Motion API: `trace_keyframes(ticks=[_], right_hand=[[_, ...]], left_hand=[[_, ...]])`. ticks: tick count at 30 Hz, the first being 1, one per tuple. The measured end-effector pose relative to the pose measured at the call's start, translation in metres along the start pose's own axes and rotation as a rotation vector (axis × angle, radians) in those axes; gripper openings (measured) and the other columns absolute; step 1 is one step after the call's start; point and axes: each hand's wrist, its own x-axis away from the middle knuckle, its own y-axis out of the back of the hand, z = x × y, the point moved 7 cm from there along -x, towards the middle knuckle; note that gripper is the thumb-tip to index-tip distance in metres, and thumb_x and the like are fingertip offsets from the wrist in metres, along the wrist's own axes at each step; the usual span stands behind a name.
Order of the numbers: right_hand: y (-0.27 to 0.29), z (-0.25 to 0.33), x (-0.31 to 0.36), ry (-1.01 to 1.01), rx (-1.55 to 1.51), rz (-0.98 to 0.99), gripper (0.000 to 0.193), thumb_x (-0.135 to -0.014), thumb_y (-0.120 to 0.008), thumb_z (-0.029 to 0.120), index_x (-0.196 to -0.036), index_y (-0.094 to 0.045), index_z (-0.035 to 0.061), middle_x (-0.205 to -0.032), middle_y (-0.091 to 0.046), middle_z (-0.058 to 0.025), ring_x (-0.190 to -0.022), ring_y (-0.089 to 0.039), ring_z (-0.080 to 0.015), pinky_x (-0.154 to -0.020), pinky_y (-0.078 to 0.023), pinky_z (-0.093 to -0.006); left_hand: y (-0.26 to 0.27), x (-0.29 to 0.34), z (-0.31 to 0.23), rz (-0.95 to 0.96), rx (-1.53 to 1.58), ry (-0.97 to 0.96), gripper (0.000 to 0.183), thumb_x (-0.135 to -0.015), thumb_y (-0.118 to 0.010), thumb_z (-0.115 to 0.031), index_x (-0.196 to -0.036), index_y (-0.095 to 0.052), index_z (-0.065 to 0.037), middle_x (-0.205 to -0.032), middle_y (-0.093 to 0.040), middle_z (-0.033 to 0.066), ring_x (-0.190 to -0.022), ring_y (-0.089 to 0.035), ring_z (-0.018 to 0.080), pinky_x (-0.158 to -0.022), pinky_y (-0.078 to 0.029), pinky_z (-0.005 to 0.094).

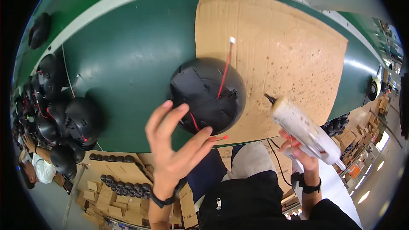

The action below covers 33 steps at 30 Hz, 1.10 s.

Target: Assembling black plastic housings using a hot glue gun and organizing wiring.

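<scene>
A round black plastic shell [215, 113] rests on the table, partly over the cardboard sheet. Out of it come two red wire leads; one red lead [224, 74] runs up to a white connector [232, 40], the other ends near my left hand. My left hand [177, 145] reaches over the shell's lower left side, fingers spread; whether the fingertips touch it is hard to tell. In my right hand [298, 151] is a white glue gun [300, 127], gripped by its handle. Its dark nozzle points up and left, apart from the shell.
The cardboard sheet [294, 38], dotted with dark spots, lies on the green table [128, 30]. Several similar black shells [83, 117] with wires crowd the left. Another person [42, 168] is at the far left. Cardboard boxes [106, 198] stand below the table.
</scene>
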Motion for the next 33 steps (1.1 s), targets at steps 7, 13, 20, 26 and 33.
trace_keyframes(ticks=[7, 13, 20, 26, 33], right_hand=[[-0.015, 0.037, 0.026, -0.180, 0.370, -0.050, 0.017, -0.075, -0.071, 0.007, -0.086, -0.064, -0.0037, -0.093, -0.067, -0.0157, -0.086, -0.067, -0.0284, -0.076, -0.053, -0.0348], [-0.086, 0.076, -0.024, -0.099, 0.544, 0.273, 0.027, -0.075, -0.069, 0.011, -0.095, -0.063, -0.0052, -0.097, -0.064, -0.0204, -0.091, -0.065, -0.0365, -0.082, -0.053, -0.0415], [-0.114, 0.089, -0.031, 0.207, 0.801, 0.321, 0.025, -0.070, -0.070, 0.007, -0.090, -0.059, -0.0033, -0.089, -0.062, -0.0163, -0.080, -0.064, -0.0328, -0.067, -0.054, -0.0365], [-0.127, 0.094, -0.028, 0.208, 0.920, 0.296, 0.027, -0.068, -0.071, 0.007, -0.089, -0.059, -0.0031, -0.087, -0.061, -0.0150, -0.078, -0.064, -0.0312, -0.063, -0.053, -0.0349], [-0.131, 0.098, -0.026, 0.168, 0.994, 0.273, 0.028, -0.067, -0.073, 0.007, -0.090, -0.059, -0.0027, -0.086, -0.062, -0.0142, -0.077, -0.064, -0.0302, -0.063, -0.053, -0.0346]], left_hand=[[0.015, -0.047, 0.038, -0.049, 0.242, 0.060, 0.026, -0.056, -0.081, -0.005, -0.081, -0.075, -0.008, -0.080, -0.056, 0.0031, -0.072, -0.052, 0.0205, -0.060, -0.041, 0.0302], [-0.013, -0.074, 0.058, 0.070, 0.598, 0.020, 0.016, -0.068, -0.078, -0.002, -0.083, -0.074, -0.002, -0.079, -0.055, 0.0027, -0.067, -0.048, 0.0104, -0.057, -0.036, 0.0240], [-0.033, -0.071, 0.074, 0.109, 0.768, 0.241, 0.011, -0.071, -0.079, -0.005, -0.082, -0.075, -0.004, -0.067, -0.049, -0.0033, -0.058, -0.040, 0.0035, -0.050, -0.025, 0.0203], [-0.030, -0.068, 0.074, 0.048, 0.833, 0.194, 0.011, -0.072, -0.079, -0.005, -0.082, -0.075, -0.004, -0.065, -0.048, -0.0032, -0.056, -0.038, 0.0026, -0.048, -0.023, 0.0200], [-0.030, -0.068, 0.073, -0.017, 0.788, 0.098, 0.009, -0.073, -0.078, -0.005, -0.081, -0.074, -0.004, -0.065, -0.048, -0.0029, -0.055, -0.038, 0.0021, -0.047, -0.023, 0.0201]])
